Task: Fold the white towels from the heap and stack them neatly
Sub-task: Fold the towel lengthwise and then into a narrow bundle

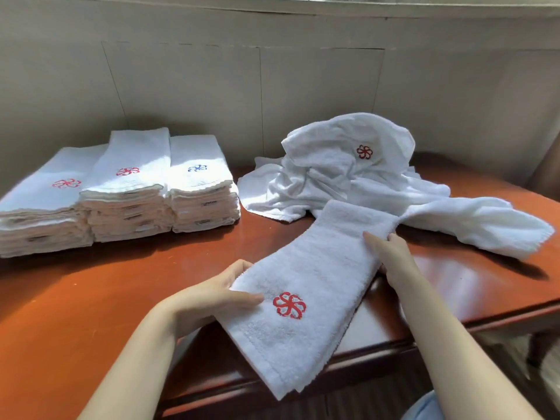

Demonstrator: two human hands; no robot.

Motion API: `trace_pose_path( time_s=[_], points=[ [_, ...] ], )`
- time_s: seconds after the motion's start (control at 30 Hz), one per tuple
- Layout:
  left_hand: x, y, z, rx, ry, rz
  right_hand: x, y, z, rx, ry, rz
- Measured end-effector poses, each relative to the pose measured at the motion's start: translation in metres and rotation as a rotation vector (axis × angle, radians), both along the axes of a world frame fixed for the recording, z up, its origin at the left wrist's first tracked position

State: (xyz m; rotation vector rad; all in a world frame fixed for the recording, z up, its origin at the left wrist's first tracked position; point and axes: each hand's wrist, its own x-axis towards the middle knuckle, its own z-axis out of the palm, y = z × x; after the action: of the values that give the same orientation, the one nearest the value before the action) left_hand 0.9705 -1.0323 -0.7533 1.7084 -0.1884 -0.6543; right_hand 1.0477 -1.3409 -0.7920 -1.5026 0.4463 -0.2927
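A folded towel (306,268) lies as a long, narrow strip across the front part of the red-brown worktop (121,298). It runs diagonally. Its near end hangs over the front edge of the worktop and its far end touches the heap (342,177) of loose white towels at the back right. A red flower emblem (289,305) is sewn on the upper side of the strip, in its near half.

The left hand (222,295) holds the left long edge of the folded towel just beside the emblem. Its grip is a pinch, with the thumb flat on top of the cloth and the other fingers under it. The right hand (391,256) is at the opposite long edge, further up the strip. One finger lies on top of the cloth and the others curl round the edge, so its grip seems also to pinch the towel, though the cloth hides part of the fingers.

The heap is crumpled, and one loose towel spreads from it to the right. At the back left, well apart from the heap, three stacks (130,204) of folded towels stand side by side and touch each other. The top towels of two stacks show a red emblem; the right one shows a blue emblem. Behind everything is a beige wall (303,86).
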Motion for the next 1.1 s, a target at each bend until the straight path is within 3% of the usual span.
trace_pose_path(
  time_s=[0.13,0.4,0.77,0.9,1.03,1.1],
  points=[
    [0.0,0.001,-0.005,-0.041,0.028,-0.083,0.009,-0.011,0.004,0.022,-0.008,-0.021],
    [0.013,0.013,-0.007,-0.117,0.073,0.063,0.016,-0.025,0.002,0.126,-0.082,-0.16],
    [0.017,0.005,-0.02,0.343,-0.184,0.193,0.026,-0.036,-0.013,0.025,0.032,-0.219],
    [0.016,0.013,-0.022,0.239,-0.184,0.121,0.013,-0.032,-0.008,-0.23,-0.045,-0.177],
    [0.012,0.014,-0.015,0.192,-0.252,-0.063,0.0,-0.028,-0.006,-0.703,-0.059,0.243],
    [0.01,0.013,-0.01,0.187,-0.176,-0.234,0.0,-0.025,-0.008,-0.681,-0.071,0.251]
  ],
)
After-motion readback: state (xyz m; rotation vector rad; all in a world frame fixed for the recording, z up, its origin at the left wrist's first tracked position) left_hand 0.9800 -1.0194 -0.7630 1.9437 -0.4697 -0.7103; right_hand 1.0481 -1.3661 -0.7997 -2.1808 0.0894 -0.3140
